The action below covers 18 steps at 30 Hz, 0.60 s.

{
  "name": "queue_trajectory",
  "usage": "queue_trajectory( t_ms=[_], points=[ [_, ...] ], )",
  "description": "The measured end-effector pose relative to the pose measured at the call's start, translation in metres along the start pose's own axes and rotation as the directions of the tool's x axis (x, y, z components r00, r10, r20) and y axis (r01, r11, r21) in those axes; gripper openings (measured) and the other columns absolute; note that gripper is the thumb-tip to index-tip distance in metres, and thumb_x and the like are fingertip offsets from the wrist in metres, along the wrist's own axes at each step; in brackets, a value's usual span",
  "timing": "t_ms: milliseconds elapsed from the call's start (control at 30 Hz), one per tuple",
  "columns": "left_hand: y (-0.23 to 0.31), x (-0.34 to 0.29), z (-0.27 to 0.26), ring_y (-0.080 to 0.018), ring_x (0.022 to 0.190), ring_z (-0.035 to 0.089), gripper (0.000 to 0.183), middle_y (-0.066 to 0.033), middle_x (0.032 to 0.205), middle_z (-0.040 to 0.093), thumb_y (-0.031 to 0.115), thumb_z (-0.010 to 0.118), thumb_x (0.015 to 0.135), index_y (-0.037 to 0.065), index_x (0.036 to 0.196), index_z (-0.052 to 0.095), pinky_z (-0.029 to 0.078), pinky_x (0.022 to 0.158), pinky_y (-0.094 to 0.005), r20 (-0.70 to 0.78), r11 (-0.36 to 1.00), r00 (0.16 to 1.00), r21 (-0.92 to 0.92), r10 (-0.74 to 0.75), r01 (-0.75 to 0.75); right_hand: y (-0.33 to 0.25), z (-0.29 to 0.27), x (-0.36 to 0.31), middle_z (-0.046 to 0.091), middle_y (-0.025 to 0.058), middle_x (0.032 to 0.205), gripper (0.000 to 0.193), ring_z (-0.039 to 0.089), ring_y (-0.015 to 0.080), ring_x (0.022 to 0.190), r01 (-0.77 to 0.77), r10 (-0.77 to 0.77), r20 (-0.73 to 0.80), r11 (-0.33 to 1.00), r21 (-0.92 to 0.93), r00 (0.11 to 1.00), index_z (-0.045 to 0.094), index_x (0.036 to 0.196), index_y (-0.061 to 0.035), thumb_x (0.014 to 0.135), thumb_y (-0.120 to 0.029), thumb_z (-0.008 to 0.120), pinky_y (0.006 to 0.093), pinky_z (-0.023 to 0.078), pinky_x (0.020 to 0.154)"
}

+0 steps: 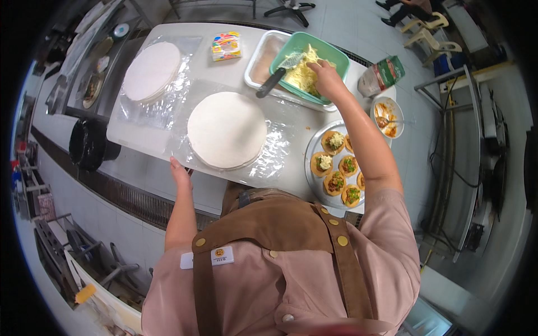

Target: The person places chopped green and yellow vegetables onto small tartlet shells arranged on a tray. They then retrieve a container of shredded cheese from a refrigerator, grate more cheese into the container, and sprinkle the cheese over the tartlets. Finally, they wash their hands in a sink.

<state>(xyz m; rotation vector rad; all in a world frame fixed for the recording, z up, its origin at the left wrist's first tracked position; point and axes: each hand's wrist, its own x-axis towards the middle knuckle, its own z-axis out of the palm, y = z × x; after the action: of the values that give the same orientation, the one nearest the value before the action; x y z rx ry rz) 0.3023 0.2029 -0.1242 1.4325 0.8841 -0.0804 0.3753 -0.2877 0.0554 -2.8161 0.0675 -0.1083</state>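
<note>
My right hand (327, 80) reaches into a green tub (336, 55), its fingers bunched in yellow shredded cheese (305, 78). Across the tub's near left rim lies a grater with a black handle (271, 83). Beneath the tub is a white tray (253, 66). At the table's near edge (159, 157), my left hand (180, 172) appears closed on the edge, with part of its fingers hidden. Under my right forearm, a round metal tray (314, 189) carries several small topped rounds of dough; two of them (334, 142) bear pale shreds over the filling.
Two stacks of white rounds, one nearer (227, 130) and one at left (152, 71), lie on clear plastic sheets. A colourful packet (226, 46) sits at the back. On the right stand a bowl of orange filling (395, 126) with a spoon and a green-and-white pouch (381, 77).
</note>
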Motion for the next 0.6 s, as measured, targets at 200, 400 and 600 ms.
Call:
queue_trajectory(
  t_ms=[200,400,600],
  points=[
    [-0.003,0.001,-0.001,-0.022,0.107,0.056,0.059,-0.0092,0.129,0.052,0.055,0.031,0.1,0.01,0.137,0.039,0.051,0.08,-0.0362,0.008,1.0,1.0,-0.017,0.015,-0.015,0.022,0.01,0.02,0.061,0.022,0.107,0.029,0.058,0.0377,0.103,-0.041,0.045,-0.088,0.998,0.057,0.995,0.064,0.103,-0.004,0.078,0.005,0.052,0.0414,0.047,0.086],
    [-0.007,0.007,-0.002,-0.0228,0.108,0.055,0.059,-0.0088,0.13,0.051,0.055,0.031,0.099,0.01,0.138,0.038,0.05,0.082,-0.0372,0.005,1.0,1.0,-0.031,0.002,-0.002,0.025,-0.003,0.033,0.062,0.0206,0.114,0.039,0.06,0.0347,0.107,-0.16,0.146,0.077,0.96,0.231,0.986,0.064,0.112,-0.0053,0.077,0.006,0.051,0.0396,0.046,0.092],
    [-0.012,0.011,-0.002,-0.0266,0.106,0.058,0.06,-0.0114,0.127,0.053,0.055,0.033,0.099,0.012,0.14,0.035,0.053,0.081,-0.0413,-0.001,0.998,0.999,-0.04,0.044,-0.044,-0.004,0.0,0.008,0.053,0.0173,0.121,0.044,0.051,0.035,0.113,0.174,-0.129,0.207,0.961,-0.217,0.97,0.056,0.119,-0.009,0.079,0.008,0.048,0.0404,0.045,0.095]
  ],
)
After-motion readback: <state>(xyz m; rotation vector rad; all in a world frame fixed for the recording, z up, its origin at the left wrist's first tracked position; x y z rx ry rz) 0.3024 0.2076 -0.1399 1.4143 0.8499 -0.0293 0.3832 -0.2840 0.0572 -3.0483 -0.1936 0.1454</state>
